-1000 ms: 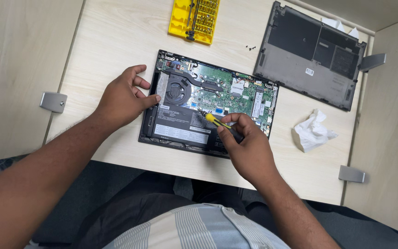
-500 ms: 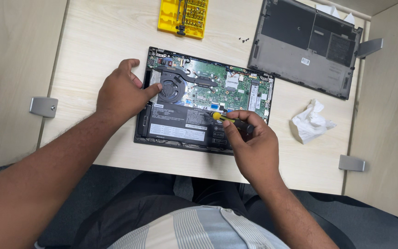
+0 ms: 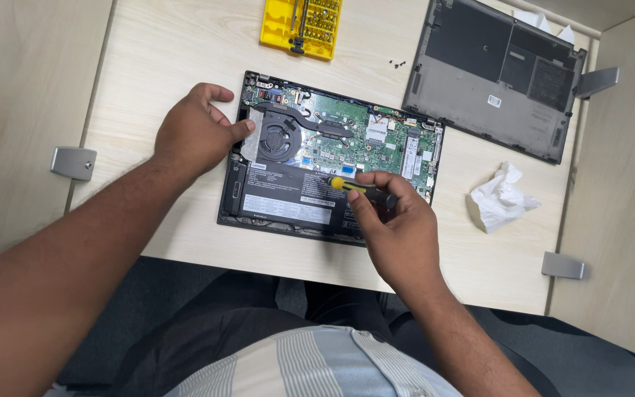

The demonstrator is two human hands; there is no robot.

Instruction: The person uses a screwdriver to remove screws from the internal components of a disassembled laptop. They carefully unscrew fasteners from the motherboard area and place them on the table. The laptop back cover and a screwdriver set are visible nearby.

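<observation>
Our right hand [image 3: 398, 228] pinches a small screwdriver [image 3: 358, 188], its long axis lying nearly level, yellow end pointing left over the opened laptop [image 3: 328, 158] on the tabletop [image 3: 163, 59]. Our left hand [image 3: 196, 132], loosely curled and holding nothing, steadies the laptop's left edge.

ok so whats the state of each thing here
laptop: open, insides bared
bottom cover: off, lying apart
bit case: open
tissue: crumpled
screwdriver: held in right hand
left hand: resting on laptop's edge
screws: loose on desk
</observation>
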